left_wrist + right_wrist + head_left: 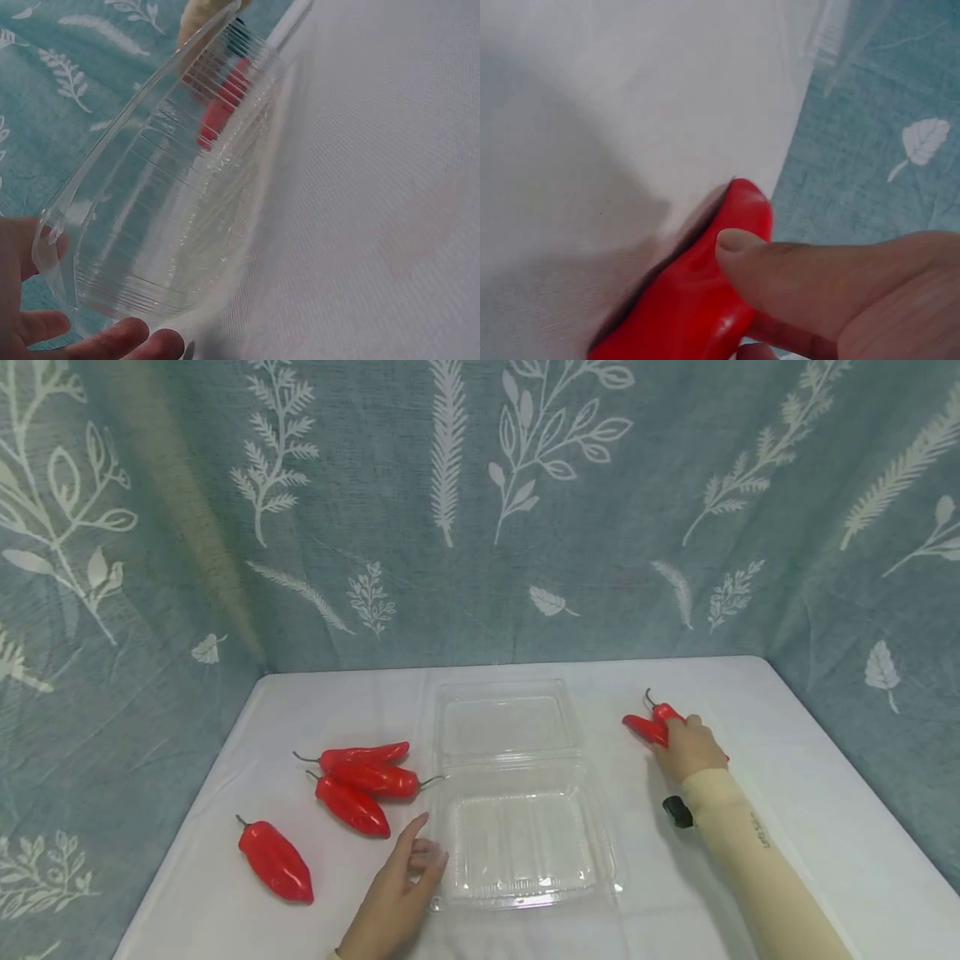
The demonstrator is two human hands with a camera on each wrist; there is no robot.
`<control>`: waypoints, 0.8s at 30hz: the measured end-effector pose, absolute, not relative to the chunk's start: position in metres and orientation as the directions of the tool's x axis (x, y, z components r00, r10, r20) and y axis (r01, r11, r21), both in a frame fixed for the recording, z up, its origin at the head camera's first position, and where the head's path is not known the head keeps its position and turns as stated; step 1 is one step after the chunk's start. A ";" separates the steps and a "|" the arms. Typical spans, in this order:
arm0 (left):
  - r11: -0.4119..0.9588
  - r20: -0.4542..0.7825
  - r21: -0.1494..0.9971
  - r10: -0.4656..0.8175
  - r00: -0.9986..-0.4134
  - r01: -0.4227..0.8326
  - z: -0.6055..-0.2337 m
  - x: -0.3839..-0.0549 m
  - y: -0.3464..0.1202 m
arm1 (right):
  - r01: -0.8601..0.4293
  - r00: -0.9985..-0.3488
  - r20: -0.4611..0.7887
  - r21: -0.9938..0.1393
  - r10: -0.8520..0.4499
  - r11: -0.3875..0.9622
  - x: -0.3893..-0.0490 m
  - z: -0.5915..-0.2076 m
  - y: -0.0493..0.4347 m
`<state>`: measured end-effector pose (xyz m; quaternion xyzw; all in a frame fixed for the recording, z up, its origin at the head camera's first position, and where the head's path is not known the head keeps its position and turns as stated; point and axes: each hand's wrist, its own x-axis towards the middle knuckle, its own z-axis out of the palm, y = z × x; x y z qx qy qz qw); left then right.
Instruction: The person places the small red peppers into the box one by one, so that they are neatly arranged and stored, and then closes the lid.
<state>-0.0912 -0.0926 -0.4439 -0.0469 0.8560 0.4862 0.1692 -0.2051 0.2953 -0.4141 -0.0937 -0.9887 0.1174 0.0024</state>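
In the head view, my right hand [692, 747] is on red peppers [647, 728] at the table's right side. The right wrist view has the thumb and a partly hidden finger gripping one glossy red pepper [697, 300], its rounded tip pointing away. Another pepper with a curved stem [664, 712] lies beside it, partly covered by the hand. My left hand [401, 885] is at the left rim of a clear plastic clamshell box [517, 902], fingers loosely bent and spread. From the left wrist, fingertips [124, 337] sit close by the box corner [56, 247]; firm contact cannot be told.
Three red peppers [375, 779] lie together left of the box, one stem reaching its edge. A wider red pepper [276, 862] lies alone nearer the front left. The box's lid [510, 724] is folded back flat. A patterned blue-green curtain [480, 593] stands behind the white table.
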 end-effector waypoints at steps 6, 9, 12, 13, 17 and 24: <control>0.515 -0.345 0.819 0.090 -0.934 -0.253 -0.448 -0.092 -0.094 | 0.206 -0.978 -0.024 -0.239 0.206 0.949 -0.207 -0.419 0.298; 0.507 -0.340 0.824 0.089 -0.936 -0.251 -0.451 -0.092 -0.093 | 0.212 -0.977 -0.025 -0.253 0.212 0.944 -0.207 -0.420 0.299; 0.505 -0.327 0.829 0.084 -0.941 -0.242 -0.453 -0.091 -0.092 | 0.221 -0.975 -0.031 -0.257 0.220 0.941 -0.206 -0.420 0.299; 0.505 -0.323 0.829 0.082 -0.943 -0.240 -0.453 -0.091 -0.092 | 0.221 -0.975 -0.030 -0.256 0.220 0.941 -0.206 -0.420 0.298; 0.502 -0.311 0.833 0.080 -0.947 -0.232 -0.454 -0.092 -0.093 | 0.215 -0.976 -0.021 -0.248 0.217 0.945 -0.206 -0.421 0.298; 0.489 -0.306 0.841 0.080 -0.949 -0.230 -0.456 -0.092 -0.093 | 0.202 -0.979 -0.016 -0.248 0.205 0.947 -0.206 -0.423 0.298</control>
